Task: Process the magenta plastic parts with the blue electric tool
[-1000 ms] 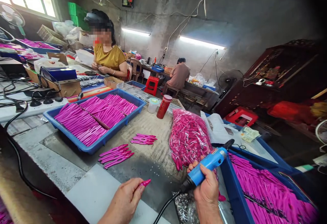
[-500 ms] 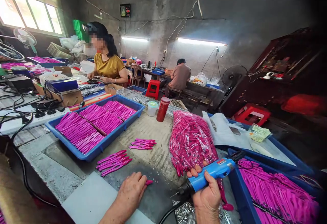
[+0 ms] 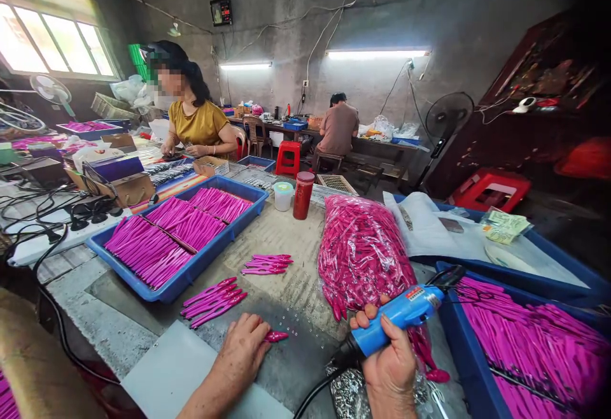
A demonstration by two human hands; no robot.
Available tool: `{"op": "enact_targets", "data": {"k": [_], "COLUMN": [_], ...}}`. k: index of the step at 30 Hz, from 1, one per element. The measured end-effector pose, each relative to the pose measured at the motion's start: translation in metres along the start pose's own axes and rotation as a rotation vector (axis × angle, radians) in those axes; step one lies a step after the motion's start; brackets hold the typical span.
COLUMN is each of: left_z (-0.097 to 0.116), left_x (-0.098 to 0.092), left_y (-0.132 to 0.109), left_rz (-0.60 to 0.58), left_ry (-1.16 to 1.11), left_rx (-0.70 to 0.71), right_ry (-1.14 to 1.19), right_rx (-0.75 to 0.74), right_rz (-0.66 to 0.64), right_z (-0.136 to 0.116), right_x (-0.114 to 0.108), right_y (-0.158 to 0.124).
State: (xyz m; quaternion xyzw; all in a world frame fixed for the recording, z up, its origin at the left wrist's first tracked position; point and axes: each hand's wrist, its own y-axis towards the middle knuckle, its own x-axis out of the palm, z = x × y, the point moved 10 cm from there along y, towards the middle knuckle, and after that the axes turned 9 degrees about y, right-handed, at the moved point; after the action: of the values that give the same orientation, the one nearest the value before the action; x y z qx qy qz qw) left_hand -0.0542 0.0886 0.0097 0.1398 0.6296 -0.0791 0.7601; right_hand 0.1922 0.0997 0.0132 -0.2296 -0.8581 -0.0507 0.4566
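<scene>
As I look out through the head view, my left hand (image 3: 244,344) lies palm down over the desk (image 3: 286,237), its fingers drawn in close on a pink piece (image 3: 277,337). The glossy tip sticks out to the right of the knuckles; the underside of that grip is hidden from me.

My right hand (image 3: 389,355) holds a blue power tool (image 3: 398,321), fingers wrapped round the body. The tool slants, its dark narrow end down towards the left hand, its other end up by the right-hand tray. A black cord (image 3: 317,392) passes below the dark end; I cannot tell where it joins.

Between my hands and just ahead of them, tiny rings (image 3: 300,325) are scattered on the desk. Beyond the left hand I see a near row (image 3: 214,301) and a farther row (image 3: 267,264) of purple-pink pieces laid side by side. Farther left stands a blue tray (image 3: 216,253) filled with more of them.

A clear bag (image 3: 365,247) packed with pink parts sits just behind the tool, and a second blue tray (image 3: 461,358) of pieces stands to its right. Small metal parts (image 3: 351,392) lie beside the right wrist.
</scene>
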Motion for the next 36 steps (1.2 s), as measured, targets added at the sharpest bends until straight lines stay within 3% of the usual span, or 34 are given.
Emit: {"op": "enact_targets", "data": {"k": [13, 19, 24, 36], "left_z": [-0.002, 0.005, 0.012, 0.01], "left_x": [-0.003, 0.002, 0.004, 0.004], "left_y": [0.003, 0.015, 0.022, 0.023], "left_rz": [0.082, 0.041, 0.073, 0.067], "left_ry": [-0.11, -0.099, -0.075, -0.089], "left_rx": [0.063, 0.068, 0.082, 0.073], "right_ry": [-0.001, 0.001, 0.016, 0.015], "right_rx": [-0.001, 0.001, 0.011, 0.006], "right_rz": [0.015, 0.026, 0.03, 0.03], "right_z": [-0.002, -0.001, 0.002, 0.001], "right_x": [0.002, 0.001, -0.002, -0.001], "right_y": [-0.001, -0.001, 0.001, 0.001]}}
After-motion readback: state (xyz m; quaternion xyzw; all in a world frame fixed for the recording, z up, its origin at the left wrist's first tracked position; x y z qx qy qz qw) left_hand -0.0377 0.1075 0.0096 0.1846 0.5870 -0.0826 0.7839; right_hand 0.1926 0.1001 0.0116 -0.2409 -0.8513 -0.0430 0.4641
